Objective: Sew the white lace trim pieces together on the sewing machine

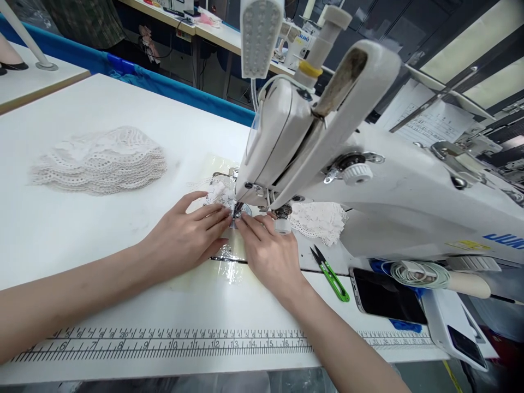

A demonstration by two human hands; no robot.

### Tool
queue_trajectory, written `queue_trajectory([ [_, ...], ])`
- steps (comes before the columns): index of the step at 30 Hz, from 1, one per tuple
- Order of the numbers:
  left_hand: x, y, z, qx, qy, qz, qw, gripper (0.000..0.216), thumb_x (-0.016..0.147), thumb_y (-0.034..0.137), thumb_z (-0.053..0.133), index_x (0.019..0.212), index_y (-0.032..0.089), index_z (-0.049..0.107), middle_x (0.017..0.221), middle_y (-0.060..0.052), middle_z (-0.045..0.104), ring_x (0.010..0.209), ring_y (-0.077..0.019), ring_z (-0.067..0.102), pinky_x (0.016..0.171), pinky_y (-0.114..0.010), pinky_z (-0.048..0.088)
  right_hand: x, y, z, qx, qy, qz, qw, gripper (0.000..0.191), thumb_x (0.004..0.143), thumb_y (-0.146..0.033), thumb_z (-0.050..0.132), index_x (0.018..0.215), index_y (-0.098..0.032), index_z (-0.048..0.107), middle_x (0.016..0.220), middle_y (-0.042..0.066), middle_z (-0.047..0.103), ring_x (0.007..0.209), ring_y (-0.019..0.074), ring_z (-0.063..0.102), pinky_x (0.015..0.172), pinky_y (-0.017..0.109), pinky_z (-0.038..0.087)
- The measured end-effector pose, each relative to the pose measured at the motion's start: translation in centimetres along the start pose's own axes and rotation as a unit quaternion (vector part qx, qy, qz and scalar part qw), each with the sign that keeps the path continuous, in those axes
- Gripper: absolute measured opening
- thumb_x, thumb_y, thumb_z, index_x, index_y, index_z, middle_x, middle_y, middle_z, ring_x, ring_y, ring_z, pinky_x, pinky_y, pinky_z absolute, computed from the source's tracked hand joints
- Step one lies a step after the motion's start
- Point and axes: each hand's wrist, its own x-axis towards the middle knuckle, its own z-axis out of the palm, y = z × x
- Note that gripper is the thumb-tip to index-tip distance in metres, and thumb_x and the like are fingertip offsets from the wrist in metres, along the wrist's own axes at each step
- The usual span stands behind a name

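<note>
My left hand (pixel 186 234) lies flat on the white table, fingers stretched toward the needle of the white sewing machine (pixel 368 180). It presses on a small piece of white lace (pixel 215 192) under the machine head. My right hand (pixel 270 254) rests just right of it, fingertips meeting the left hand's at the presser foot (pixel 237 213) and holding the lace down there. More white lace (pixel 319 221) lies behind the needle, to the right.
A stack of white lace pieces (pixel 100 161) sits at the left of the table. Green thread snips (pixel 331 275) and a dark phone (pixel 387 297) lie right of my right hand. A printed ruler (pixel 164 344) runs along the front edge. A lamp (pixel 260 35) hangs above.
</note>
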Motion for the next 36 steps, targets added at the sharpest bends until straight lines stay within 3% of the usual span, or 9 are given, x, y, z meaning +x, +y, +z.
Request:
queue_trajectory([
  [7,0.2,-0.6,0.3,0.009,-0.007,0.008,1.0,0.034,0.109,0.032,0.046,0.123,0.017,0.074,0.127,-0.007,0.076,0.119,-0.0254,0.072,0.114,-0.05,0.043,-0.2,0.6,-0.2,0.002,0.014,0.008,1.0,0.034,0.093,-0.004,0.055,0.117,-0.014,0.076,0.098,0.008,0.083,0.094,0.0212,0.071,0.108,0.039,0.046],
  [12,0.0,-1.0,0.8,0.001,0.003,-0.003,1.0,0.04,0.111,0.032,0.04,0.13,0.012,0.069,0.131,-0.01,0.075,0.121,-0.0257,0.071,0.101,-0.042,0.056,-0.1,0.8,-0.6,0.011,0.028,0.007,1.0,0.033,0.093,-0.004,0.055,0.115,-0.013,0.076,0.094,0.008,0.083,0.094,0.0211,0.072,0.106,0.037,0.047],
  [17,0.8,-2.0,0.9,-0.118,-0.071,-0.145,0.98,0.036,0.105,0.024,0.04,0.116,0.014,0.074,0.126,-0.013,0.076,0.118,-0.0285,0.069,0.095,-0.043,0.057,-0.1,0.5,-0.6,0.056,0.032,0.02,0.998,0.036,0.096,-0.002,0.05,0.118,-0.016,0.074,0.102,0.005,0.083,0.084,0.0185,0.074,0.103,0.037,0.051],
  [21,1.4,-2.9,-1.0,-0.161,-0.094,-0.222,0.957,0.031,0.092,0.015,0.042,0.085,0.02,0.072,0.098,-0.007,0.079,0.095,-0.025,0.071,0.082,-0.038,0.054,0.0,0.2,-0.5,0.19,0.041,0.026,0.981,0.035,0.104,-0.012,0.048,0.131,-0.021,0.068,0.122,0.007,0.079,0.103,0.0205,0.075,0.094,0.036,0.057],
  [25,1.3,-3.3,-4.2,-0.218,-0.121,-0.279,0.927,0.026,0.087,0.021,0.047,0.074,0.024,0.069,0.062,0.004,0.067,0.052,-0.0141,0.057,0.051,-0.027,0.039,0.8,-1.0,-1.4,0.35,-0.003,0.039,0.936,0.055,0.1,-0.033,0.063,0.152,-0.024,0.048,0.149,0.012,0.063,0.137,0.027,0.06,0.11,0.046,0.052],
  [28,1.3,-3.1,-6.1,-0.245,-0.133,-0.294,0.914,0.024,0.086,0.027,0.049,0.077,0.025,0.072,0.058,0.005,0.064,0.049,-0.0132,0.053,0.048,-0.025,0.033,2.2,-2.7,-2.5,0.439,-0.119,0.122,0.882,0.079,0.083,-0.051,0.081,0.15,-0.026,0.048,0.148,0.013,0.062,0.133,0.0329,0.06,0.109,0.052,0.052],
  [30,1.3,-3.0,-7.0,-0.253,-0.137,-0.298,0.91,0.024,0.085,0.029,0.049,0.08,0.026,0.073,0.056,0.004,0.061,0.049,-0.0138,0.052,0.048,-0.026,0.031,3.4,-3.8,-3.1,0.499,-0.147,0.203,0.83,0.07,0.078,-0.055,0.083,0.136,-0.026,0.058,0.134,0.01,0.069,0.119,0.0305,0.066,0.1,0.049,0.056],
  [33,0.5,-3.4,-8.2,-0.292,-0.13,-0.307,0.897,0.026,0.085,0.034,0.049,0.09,0.026,0.073,0.055,0.005,0.057,0.049,-0.0136,0.048,0.049,-0.026,0.029,5.5,-5.0,-3.4,0.617,-0.124,0.276,0.726,0.034,0.086,-0.056,0.072,0.096,-0.024,0.066,0.092,0.002,0.072,0.087,0.0202,0.067,0.077,0.035,0.058],
  [36,-1.9,-4.8,-9.1,-0.361,-0.109,-0.322,0.869,0.033,0.087,0.047,0.054,0.107,0.026,0.071,0.066,0.003,0.061,0.058,-0.0148,0.056,0.052,-0.024,0.037,7.3,-5.5,-3.4,0.686,-0.125,0.279,0.66,0.034,0.086,-0.055,0.071,0.077,-0.022,0.065,0.069,-0.002,0.063,0.065,0.0137,0.057,0.059,0.027,0.05],
])
